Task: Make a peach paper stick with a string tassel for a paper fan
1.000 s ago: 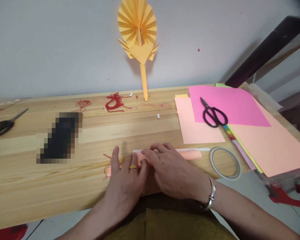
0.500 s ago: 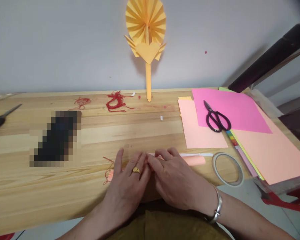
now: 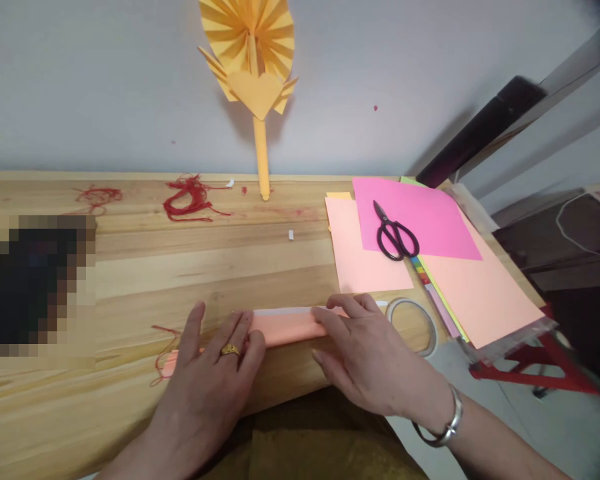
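Note:
A rolled or folded pink paper [image 3: 285, 328] lies along the table's front edge, with a white strip on its upper edge. My left hand [image 3: 215, 363], with a gold ring, rests spread on its left part, fingertips pressing the paper. On the right part lies my right hand [image 3: 363, 347], its fingers apart and touching the upper edge. Red thread [image 3: 161, 353] and a pink paper end [image 3: 170, 364] show left of my left hand. A roll of tape [image 3: 433, 327] sits just beyond my right hand.
Black-handled scissors [image 3: 397, 239] lie on a magenta sheet [image 3: 430, 213], beside pink sheets [image 3: 370, 273]. A yellow paper fan [image 3: 260, 147] leans on the wall. Red thread bundles [image 3: 190, 200] lie near the back. A pixelated dark object [image 3: 35, 287] is at left.
My hands have moved apart, uncovering the middle of the pink paper. The view has shifted right, so the table things appear further left.

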`<state>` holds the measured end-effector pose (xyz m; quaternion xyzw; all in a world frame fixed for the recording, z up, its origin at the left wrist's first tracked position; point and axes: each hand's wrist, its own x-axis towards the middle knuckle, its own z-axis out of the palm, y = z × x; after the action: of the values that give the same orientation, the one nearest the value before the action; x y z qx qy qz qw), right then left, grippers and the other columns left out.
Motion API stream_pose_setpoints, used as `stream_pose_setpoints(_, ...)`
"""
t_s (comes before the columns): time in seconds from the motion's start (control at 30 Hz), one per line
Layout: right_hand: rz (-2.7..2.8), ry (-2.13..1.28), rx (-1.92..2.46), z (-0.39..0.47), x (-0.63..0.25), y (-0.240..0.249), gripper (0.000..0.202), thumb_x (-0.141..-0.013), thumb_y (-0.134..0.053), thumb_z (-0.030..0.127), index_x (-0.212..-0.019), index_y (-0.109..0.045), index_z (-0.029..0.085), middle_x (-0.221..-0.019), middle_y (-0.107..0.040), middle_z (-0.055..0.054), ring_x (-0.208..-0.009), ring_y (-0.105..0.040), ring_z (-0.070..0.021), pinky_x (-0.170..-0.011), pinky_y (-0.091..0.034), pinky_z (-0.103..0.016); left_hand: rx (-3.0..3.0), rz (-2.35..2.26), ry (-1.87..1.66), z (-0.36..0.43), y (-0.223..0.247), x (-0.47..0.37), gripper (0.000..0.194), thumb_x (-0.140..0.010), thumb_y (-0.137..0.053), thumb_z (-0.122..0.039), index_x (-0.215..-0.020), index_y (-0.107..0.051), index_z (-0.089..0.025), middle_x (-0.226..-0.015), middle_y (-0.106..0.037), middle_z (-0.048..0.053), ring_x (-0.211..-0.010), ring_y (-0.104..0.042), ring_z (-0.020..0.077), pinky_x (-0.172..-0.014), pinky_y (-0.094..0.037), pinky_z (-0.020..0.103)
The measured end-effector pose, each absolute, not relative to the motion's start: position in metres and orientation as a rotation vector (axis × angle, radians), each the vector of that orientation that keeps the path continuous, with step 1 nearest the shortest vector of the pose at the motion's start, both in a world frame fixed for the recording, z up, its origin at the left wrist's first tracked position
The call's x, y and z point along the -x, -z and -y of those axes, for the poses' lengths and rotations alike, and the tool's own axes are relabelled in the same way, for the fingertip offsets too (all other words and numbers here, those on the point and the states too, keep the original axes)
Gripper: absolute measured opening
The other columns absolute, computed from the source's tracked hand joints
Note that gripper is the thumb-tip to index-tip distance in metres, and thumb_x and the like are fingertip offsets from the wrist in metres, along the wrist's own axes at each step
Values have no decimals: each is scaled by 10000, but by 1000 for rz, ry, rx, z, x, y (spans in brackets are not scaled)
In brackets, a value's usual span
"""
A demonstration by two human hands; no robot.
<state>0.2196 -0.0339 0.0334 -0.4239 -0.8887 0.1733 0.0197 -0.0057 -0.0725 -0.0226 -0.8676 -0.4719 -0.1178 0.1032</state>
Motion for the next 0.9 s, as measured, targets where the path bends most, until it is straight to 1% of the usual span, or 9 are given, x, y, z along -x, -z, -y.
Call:
stream_pose_setpoints(0.13,2721,-515,1386,31,-238,-35,260,-917,-437,294,-1069,-574,133,-983,-597,-126,-1014,-475,-273,-836,-369,-434,2538,1371,320,73,24,5,373,-806,-316,43,-887,-644,-115,-1053,-696,211,-987,-663,306,-1028,-267,678)
stream_pose_setpoints(0.3,2660,-428,1472,28,-260,-35,337,-911,-491,383,-1146,-565,152,-1127,-579,-150,-1080,-478,-291,-846,-405,-444,2546,1340,315,71,26,9,339,-781,-350,48,-889,-614,-136,-1040,-701,206,-1000,-658,297,-1042,-244,675)
stream_pose_setpoints(0.4,2649,-393,1516,24,-270,-32,396,-870,-569,413,-1181,-553,170,-1110,-596,-129,-1090,-470,-303,-854,-414,-463,2558,1281,372,67,27,13,325,-771,-358,43,-891,-587,-153,-995,-716,186,-985,-663,269,-1051,-236,665)
stream_pose_setpoints(0.47,2656,-365,1524,21,-274,-29,397,-830,-633,402,-1156,-563,185,-1114,-602,-103,-1084,-469,-296,-862,-414,-461,2551,1282,467,64,27,14,317,-766,-361,28,-899,-571,-169,-944,-729,152,-946,-671,248,-1063,-238,649)
stream_pose_setpoints(0.6,2714,-263,1464,16,-275,-24,301,-829,-644,325,-1089,-583,186,-1125,-591,-94,-1042,-491,-271,-827,-417,-419,2552,1333,532,57,25,14,355,-766,-330,20,-927,-561,-196,-845,-727,72,-856,-671,216,-1086,-252,608)
stream_pose_setpoints(0.7,2783,-165,1370,14,-272,-23,152,-879,-553,212,-1015,-603,165,-1045,-616,-99,-968,-520,-247,-784,-402,-377,2564,1352,478,50,18,17,366,-750,-312,19,-912,-555,-201,-827,-714,47,-742,-653,193,-1081,-267,596)
stream_pose_setpoints(0.77,2808,-127,1309,13,-270,-23,137,-891,-491,139,-953,-612,155,-965,-633,-90,-927,-531,-230,-765,-383,-356,2607,1329,411,45,11,20,316,-733,-335,-5,-863,-546,-201,-736,-689,21,-602,-612,172,-1064,-288,595)
stream_pose_setpoints(0.87,2791,-57,1259,8,-268,-24,175,-886,-456,90,-909,-620,147,-887,-640,-75,-878,-535,-219,-750,-359,-346,2670,1287,259,38,-2,24,250,-729,-353,-38,-780,-532,-205,-475,-525,-43,-431,-497,151,-1046,-330,561)
stream_pose_setpoints(0.9,2786,-33,1247,6,-268,-25,184,-879,-452,77,-896,-622,146,-866,-640,-70,-862,-537,-216,-745,-352,-345,2678,1281,206,36,-7,25,244,-736,-351,-43,-760,-523,-215,-455,-489,-54,-425,-483,149,-1057,-321,548)
